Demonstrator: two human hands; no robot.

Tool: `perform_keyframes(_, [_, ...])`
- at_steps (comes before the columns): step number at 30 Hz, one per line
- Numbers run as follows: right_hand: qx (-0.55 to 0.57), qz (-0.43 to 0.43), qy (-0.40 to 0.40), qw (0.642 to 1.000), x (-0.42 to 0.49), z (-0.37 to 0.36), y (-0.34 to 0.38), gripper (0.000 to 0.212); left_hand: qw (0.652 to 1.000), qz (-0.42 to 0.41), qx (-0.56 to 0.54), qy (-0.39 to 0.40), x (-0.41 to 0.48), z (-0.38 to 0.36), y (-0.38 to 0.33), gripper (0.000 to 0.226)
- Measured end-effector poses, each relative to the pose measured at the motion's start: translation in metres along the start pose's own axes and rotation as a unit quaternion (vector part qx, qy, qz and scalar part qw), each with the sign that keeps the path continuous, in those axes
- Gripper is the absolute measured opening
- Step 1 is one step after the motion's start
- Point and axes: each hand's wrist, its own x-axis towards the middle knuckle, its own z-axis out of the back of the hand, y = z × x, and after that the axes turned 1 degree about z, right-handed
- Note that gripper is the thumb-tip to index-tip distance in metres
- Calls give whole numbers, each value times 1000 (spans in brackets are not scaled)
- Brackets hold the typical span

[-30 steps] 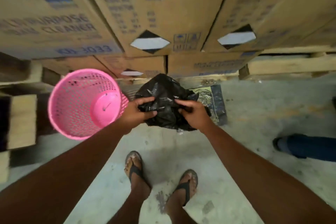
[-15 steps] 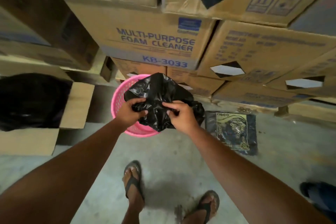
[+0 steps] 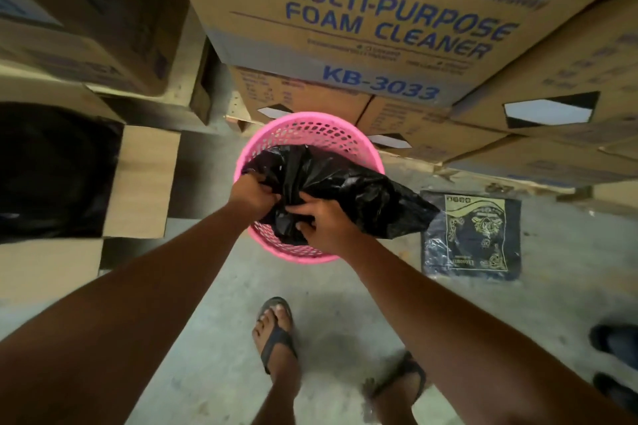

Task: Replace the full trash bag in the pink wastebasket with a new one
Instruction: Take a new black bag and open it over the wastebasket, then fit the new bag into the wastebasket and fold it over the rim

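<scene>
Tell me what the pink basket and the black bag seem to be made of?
The pink wastebasket looks like moulded plastic: even colour, rigid lattice of holes. The black trash bag looks like thin plastic film, glossy and crinkled, bunched in the left hand and right hand.

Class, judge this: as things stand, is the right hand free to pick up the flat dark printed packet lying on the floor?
Probably not: the right hand grips the crumpled black plastic bag over the pink mesh wastebasket; the packet lies unobstructed alongside.
</scene>
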Motion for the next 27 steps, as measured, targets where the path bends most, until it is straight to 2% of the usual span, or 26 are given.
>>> perform_keyframes(2, [-23,18,3,1000,-4,10,-5,36,1000,2,-21,0,2,-11,-1,38])
perform_keyframes(3, [-19,47,-34,998,-9,15,-7,32,999,5,-44,6,1,-18,-2,38])
perform_keyframes(5, [-45,98,-169,980,-16,26,-15,29,996,5,-75,39,-2,-33,-7,40])
perform_keyframes(6, [-102,85,-227,965,-18,35,-21,30,993,2,-95,66,-5,-41,-11,39])
perform_keyframes(7, [-161,30,-255,953,-19,44,-29,34,989,0,-118,90,-8,-49,-15,39])
perform_keyframes(8, [-195,-51,-237,950,-19,53,-38,40,984,2,-138,111,-13,-56,-19,39])
perform_keyframes(10, [-174,-175,-120,962,-17,64,-56,49,978,16,-147,148,-16,-72,-24,45])
perform_keyframes(12, [-178,-212,-10,961,-19,65,-69,45,971,37,-136,191,-19,-88,-28,51])
perform_keyframes(13, [-207,-207,5,956,-20,63,-74,42,969,41,-134,204,-17,-96,-28,53])
perform_keyframes(15, [-239,-187,-19,953,-21,59,-81,40,969,46,-148,193,-11,-111,-25,56])
perform_keyframes(18, [-266,-137,-85,951,-19,57,-90,46,989,16,-100,110,8,-128,-11,57])
perform_keyframes(20, [-252,-74,-109,959,-13,59,-96,49,997,-9,-37,63,23,-140,-3,58])
perform_keyframes(22, [-211,-25,-122,970,-4,61,-100,46,997,-23,-40,57,39,-155,2,62])
perform_keyframes(24, [-175,-6,-112,978,4,61,-106,42,996,-33,-46,69,53,-172,1,60])
perform_keyframes(27, [-216,-14,-10,976,21,60,-112,45,996,-9,-64,54,62,-187,-2,34])
